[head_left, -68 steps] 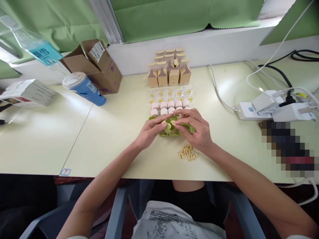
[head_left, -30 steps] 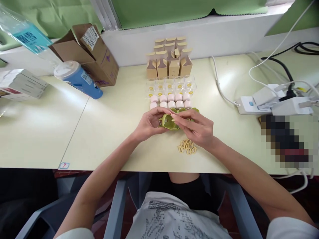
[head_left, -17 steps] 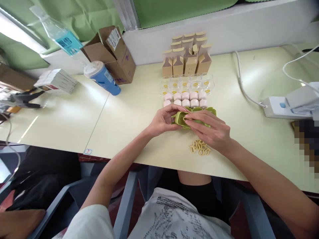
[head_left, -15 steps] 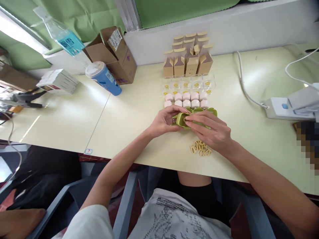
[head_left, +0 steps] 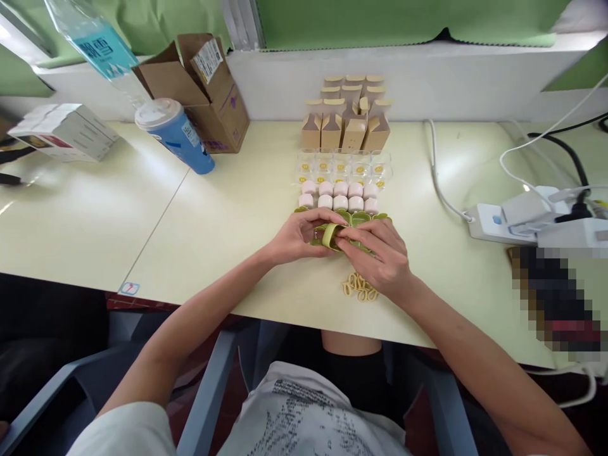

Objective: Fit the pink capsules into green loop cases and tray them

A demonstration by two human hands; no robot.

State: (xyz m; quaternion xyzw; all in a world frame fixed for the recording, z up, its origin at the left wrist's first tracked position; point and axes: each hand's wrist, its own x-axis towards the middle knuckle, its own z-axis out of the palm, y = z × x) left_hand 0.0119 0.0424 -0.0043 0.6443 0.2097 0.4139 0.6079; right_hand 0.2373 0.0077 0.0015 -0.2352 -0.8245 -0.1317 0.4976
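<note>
My left hand (head_left: 295, 237) is closed around a small green cup-shaped piece (head_left: 329, 236), tilted so its opening faces right. The fingertips of my right hand (head_left: 382, 253) reach into that opening, pinched together; what they hold, if anything, is hidden. More green pieces (head_left: 360, 219) stand in a row just behind my hands, partly covered by them. Below my right hand lies a pile of pale yellow loops (head_left: 361, 287). Beyond the green row are two rows of pinkish-white rounded pieces (head_left: 340, 202).
Clear plastic cups with yellow stickers (head_left: 341, 166) and open small cardboard boxes (head_left: 331, 131) stand farther back. To the left are a blue cup (head_left: 178, 139), a large carton (head_left: 223, 107) and a bottle (head_left: 102, 50). A power strip (head_left: 498, 221) with cables lies right.
The camera view has shifted, so everything on the table appears farther left. The green piece has turned a little in my left hand; my right fingertips remain at its opening.
</note>
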